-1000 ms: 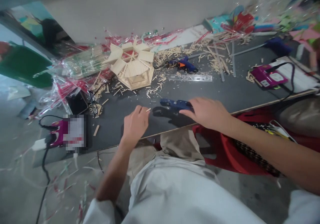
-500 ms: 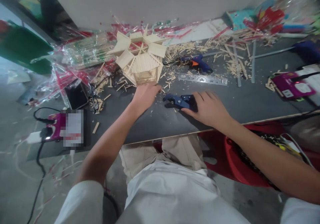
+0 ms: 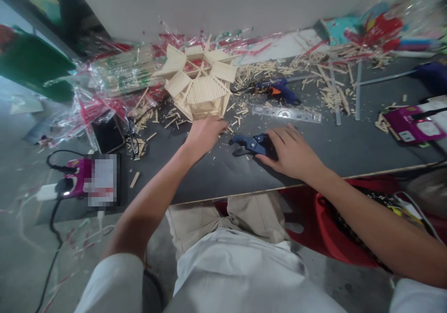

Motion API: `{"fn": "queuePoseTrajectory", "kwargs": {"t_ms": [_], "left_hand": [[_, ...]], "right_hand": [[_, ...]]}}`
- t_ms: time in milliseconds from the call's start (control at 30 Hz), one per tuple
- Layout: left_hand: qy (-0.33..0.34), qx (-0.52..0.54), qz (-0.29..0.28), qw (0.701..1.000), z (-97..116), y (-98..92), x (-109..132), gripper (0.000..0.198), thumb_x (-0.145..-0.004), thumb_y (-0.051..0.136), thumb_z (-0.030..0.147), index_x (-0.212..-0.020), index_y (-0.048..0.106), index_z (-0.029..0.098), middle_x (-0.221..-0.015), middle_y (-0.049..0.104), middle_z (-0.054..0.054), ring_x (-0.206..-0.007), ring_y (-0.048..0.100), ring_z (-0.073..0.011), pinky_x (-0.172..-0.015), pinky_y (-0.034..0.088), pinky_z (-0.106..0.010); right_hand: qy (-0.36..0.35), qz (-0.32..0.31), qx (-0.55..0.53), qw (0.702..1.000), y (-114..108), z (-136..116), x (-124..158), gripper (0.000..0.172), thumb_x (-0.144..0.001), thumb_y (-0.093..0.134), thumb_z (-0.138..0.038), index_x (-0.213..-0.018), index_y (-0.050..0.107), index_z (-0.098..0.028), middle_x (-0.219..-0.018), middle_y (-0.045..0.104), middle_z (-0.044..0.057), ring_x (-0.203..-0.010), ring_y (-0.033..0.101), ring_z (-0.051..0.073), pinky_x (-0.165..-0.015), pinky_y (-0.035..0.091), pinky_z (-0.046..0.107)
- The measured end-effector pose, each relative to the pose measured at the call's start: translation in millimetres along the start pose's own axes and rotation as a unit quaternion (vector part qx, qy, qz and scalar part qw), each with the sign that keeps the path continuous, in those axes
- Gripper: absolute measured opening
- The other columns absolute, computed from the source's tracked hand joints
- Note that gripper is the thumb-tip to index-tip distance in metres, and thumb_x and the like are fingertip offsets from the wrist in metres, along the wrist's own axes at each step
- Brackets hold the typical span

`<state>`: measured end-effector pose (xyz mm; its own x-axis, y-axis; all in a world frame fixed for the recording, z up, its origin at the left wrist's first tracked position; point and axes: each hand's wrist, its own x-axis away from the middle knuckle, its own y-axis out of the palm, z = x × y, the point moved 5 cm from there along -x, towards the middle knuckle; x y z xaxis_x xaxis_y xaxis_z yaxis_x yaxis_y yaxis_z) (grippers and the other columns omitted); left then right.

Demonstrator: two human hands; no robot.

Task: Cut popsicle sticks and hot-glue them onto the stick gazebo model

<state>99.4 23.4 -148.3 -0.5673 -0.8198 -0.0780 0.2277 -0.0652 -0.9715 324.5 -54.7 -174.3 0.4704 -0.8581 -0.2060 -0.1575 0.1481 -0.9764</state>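
Observation:
A model made of thin wooden sticks (image 3: 205,89) with slatted panels around an open middle stands on the dark table. At its near edge is my left hand (image 3: 206,133), fingers curled down; whatever is under them is hidden. My right hand (image 3: 291,152) wraps the handles of a blue pipe cutter (image 3: 249,144), which lies low over the table with its hooked jaws pointing left and parted. A gap of bare table separates the jaws from my left hand. Short stick pieces (image 3: 240,112) are scattered just beyond the cutter.
Behind the cutter lie a clear ruler (image 3: 286,113) and a blue glue gun (image 3: 284,91). Glue sticks (image 3: 358,91) rest among wooden offcuts at right. A phone (image 3: 107,133) and purple power strips (image 3: 412,124) sit toward the sides. Plastic wrapping (image 3: 118,73) crowds the back left.
The whole view has shifted slightly. The cutter's jaws appear a little wider apart, with my right hand still on its handles. My left hand stays by the model.

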Motion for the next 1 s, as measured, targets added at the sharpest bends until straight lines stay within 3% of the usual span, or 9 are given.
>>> {"fn": "queuePoseTrajectory", "kwargs": {"t_ms": [300,433,533,633,700,767,867,1000], "left_hand": [[0.041,-0.136,-0.076,0.987,18,-7.4,-9,0.029,-0.095,0.047,0.004,-0.104,0.073,0.014,-0.104,0.073,-0.012,-0.095,0.070,-0.0249,-0.073,0.047,-0.032],[0.034,-0.206,-0.099,0.973,26,-0.3,-1,0.040,-0.094,0.035,-0.003,-0.122,0.062,0.004,-0.128,0.065,-0.023,-0.101,0.071,-0.0293,-0.071,0.048,-0.033],[0.003,-0.193,-0.110,0.975,27,-3.1,11,0.041,-0.096,0.029,-0.001,-0.126,0.056,0.001,-0.124,0.064,-0.025,-0.098,0.072,-0.0322,-0.066,0.047,-0.035],[-0.045,-0.161,-0.134,0.977,22,-13.8,26,0.032,-0.101,0.032,0.012,-0.121,0.055,0.003,-0.108,0.068,-0.021,-0.088,0.072,-0.0339,-0.061,0.045,-0.036],[-0.062,-0.135,-0.141,0.979,18,-20.8,36,0.031,-0.104,0.034,0.022,-0.117,0.056,0.006,-0.100,0.069,-0.018,-0.079,0.071,-0.0322,-0.060,0.044,-0.037],[-0.075,-0.113,-0.128,0.982,11,-24.3,43,0.029,-0.103,0.035,0.025,-0.113,0.058,0.009,-0.094,0.071,-0.014,-0.073,0.070,-0.0294,-0.061,0.043,-0.036],[-0.086,-0.088,-0.086,0.989,-5,-20.6,50,0.025,-0.101,0.039,0.025,-0.106,0.060,0.012,-0.090,0.072,-0.012,-0.073,0.070,-0.0266,-0.060,0.040,-0.034],[-0.161,-0.033,0.035,0.986,-35,-14.5,52,0.032,-0.105,0.036,0.029,-0.105,0.064,0.014,-0.093,0.075,-0.012,-0.078,0.070,-0.0236,-0.063,0.041,-0.033]], "right_hand": [[-0.008,0.024,-0.018,1.000,2,0,1,0.071,-0.102,0.044,-0.058,-0.140,0.052,0.001,-0.133,0.062,0.027,-0.130,0.055,0.039,-0.123,0.033,0.056],[0.004,-0.004,-0.025,1.000,-1,-3,0,0.073,-0.101,0.043,-0.058,-0.141,0.051,0.002,-0.136,0.060,0.028,-0.131,0.055,0.041,-0.122,0.033,0.059],[0.012,-0.022,-0.060,0.998,-4,1,-7,0.070,-0.100,0.045,-0.059,-0.141,0.054,-0.003,-0.140,0.060,0.026,-0.134,0.054,0.040,-0.120,0.036,0.060],[0.039,0.028,-0.117,0.992,-17,23,-25,0.050,-0.101,0.047,-0.055,-0.128,0.065,-0.017,-0.135,0.066,0.018,-0.130,0.059,0.034,-0.115,0.045,0.053],[0.086,0.103,-0.114,0.984,-29,48,-42,0.041,-0.101,0.051,-0.048,-0.121,0.069,-0.017,-0.128,0.069,0.019,-0.126,0.062,0.032,-0.114,0.045,0.047],[0.166,0.129,-0.078,0.975,-34,77,-61,0.041,-0.100,0.053,-0.038,-0.125,0.068,-0.010,-0.129,0.067,0.024,-0.128,0.059,0.033,-0.113,0.043,0.045],[0.292,0.058,-0.064,0.952,-26,112,-89,0.048,-0.099,0.057,-0.030,-0.135,0.062,0.001,-0.131,0.064,0.029,-0.131,0.054,0.033,-0.112,0.038,0.043],[0.355,-0.022,-0.105,0.929,-8,136,-111,0.037,-0.097,0.061,-0.020,-0.127,0.068,0.000,-0.118,0.071,0.025,-0.102,0.063,0.022,-0.093,0.043,0.036]]}}
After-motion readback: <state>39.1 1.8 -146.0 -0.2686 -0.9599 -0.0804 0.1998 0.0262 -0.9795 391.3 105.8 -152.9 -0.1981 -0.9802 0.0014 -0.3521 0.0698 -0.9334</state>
